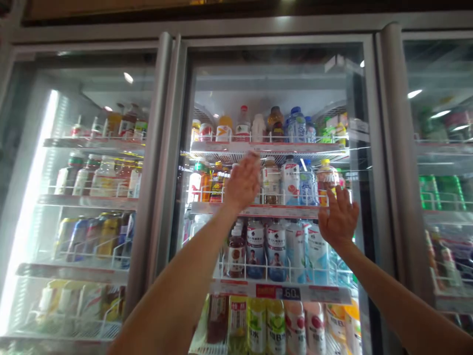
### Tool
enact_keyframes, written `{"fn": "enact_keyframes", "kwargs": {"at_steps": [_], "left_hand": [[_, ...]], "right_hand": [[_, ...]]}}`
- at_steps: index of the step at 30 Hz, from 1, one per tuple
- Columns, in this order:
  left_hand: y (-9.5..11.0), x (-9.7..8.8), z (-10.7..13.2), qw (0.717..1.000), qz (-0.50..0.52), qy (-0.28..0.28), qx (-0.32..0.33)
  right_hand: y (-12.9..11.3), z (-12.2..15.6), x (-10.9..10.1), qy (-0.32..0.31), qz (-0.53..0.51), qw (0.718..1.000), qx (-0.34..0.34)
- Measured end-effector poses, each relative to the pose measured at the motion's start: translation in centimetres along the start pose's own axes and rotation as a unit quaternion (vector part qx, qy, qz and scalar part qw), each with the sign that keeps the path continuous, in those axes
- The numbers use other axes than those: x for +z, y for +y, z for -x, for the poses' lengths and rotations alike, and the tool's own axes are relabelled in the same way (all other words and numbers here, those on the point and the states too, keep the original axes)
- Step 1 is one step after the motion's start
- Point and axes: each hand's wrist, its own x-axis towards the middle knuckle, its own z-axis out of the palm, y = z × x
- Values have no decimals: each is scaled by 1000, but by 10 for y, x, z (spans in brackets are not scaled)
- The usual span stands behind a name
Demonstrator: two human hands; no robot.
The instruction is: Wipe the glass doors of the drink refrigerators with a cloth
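Observation:
Both of my arms reach up in front of the middle glass door (pixel 273 64) of a drinks fridge. My left hand (pixel 243 181) is raised before the second shelf, somewhat blurred, fingers extended, holding nothing. It hides part of the bottles behind it. Lower and to the right, my right hand (pixel 339 217) has its fingers spread and is bare of any object. It is nearest the yellow-capped bottle (pixel 327 175) on the second shelf. Whether either hand touches the glass, I cannot tell. Between the hands, behind the door, stand a white bottle (pixel 290 180) and a blue bottle (pixel 307 183).
A left fridge door (pixel 99 74) and a right fridge door (pixel 439 118) flank the middle one, with metal frame posts (pixel 162 148) between. Wire-fronted shelves hold several rows of bottles and cans. A price label (pixel 291 293) hangs on a lower shelf edge (pixel 325 294).

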Motion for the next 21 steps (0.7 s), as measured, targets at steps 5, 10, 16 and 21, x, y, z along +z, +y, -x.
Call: {"fn": "enact_keyframes", "kwargs": {"at_steps": [5, 10, 16, 21], "left_hand": [[-37, -6, -15, 959, -27, 106, -261], [31, 17, -11, 999, 23, -21, 43], [-40, -7, 2, 995, -14, 34, -97], [-52, -15, 17, 966, -35, 118, -229]], "right_hand": [[-2, 0, -1, -13, 4, 1000, 7], [0, 0, 0, 8, 3, 1000, -10], [0, 1, 2, 13, -1, 1000, -9], [-2, 1, 1, 11, 7, 1000, -4]]}}
